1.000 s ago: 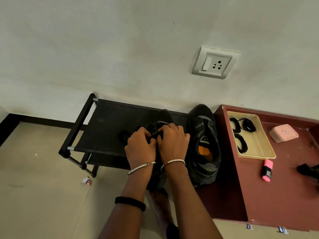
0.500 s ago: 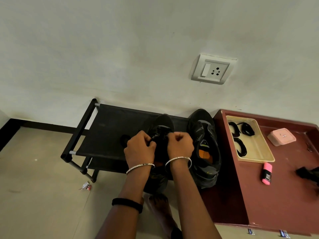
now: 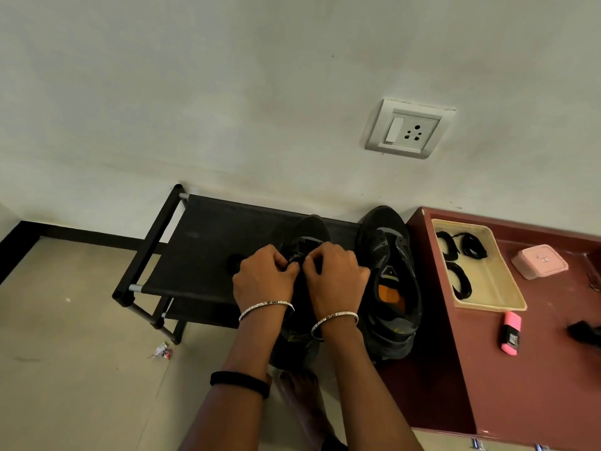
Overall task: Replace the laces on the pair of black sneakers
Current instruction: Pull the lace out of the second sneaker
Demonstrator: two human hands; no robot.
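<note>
Two black sneakers stand on a black shoe rack (image 3: 201,242). The left sneaker (image 3: 307,229) lies mostly under my hands; only its toe and heel show. My left hand (image 3: 261,279) and my right hand (image 3: 335,276) meet over its tongue, and each pinches the black lace (image 3: 297,257) between thumb and fingers. The right sneaker (image 3: 388,281) stands beside it with no lace, its orange insole showing. Coiled black laces (image 3: 458,278) lie in a cream tray (image 3: 497,284) on the right.
A maroon cabinet top (image 3: 536,369) holds the tray, a pink box (image 3: 540,262), a pink highlighter (image 3: 511,333) and a dark object at the right edge. A wall socket (image 3: 408,128) is above. A bare foot (image 3: 300,395) and a scrap of litter (image 3: 161,349) are on the floor.
My hands drew a little apart half a second ago and have come back together over the lace. The view has tilted slightly downward.
</note>
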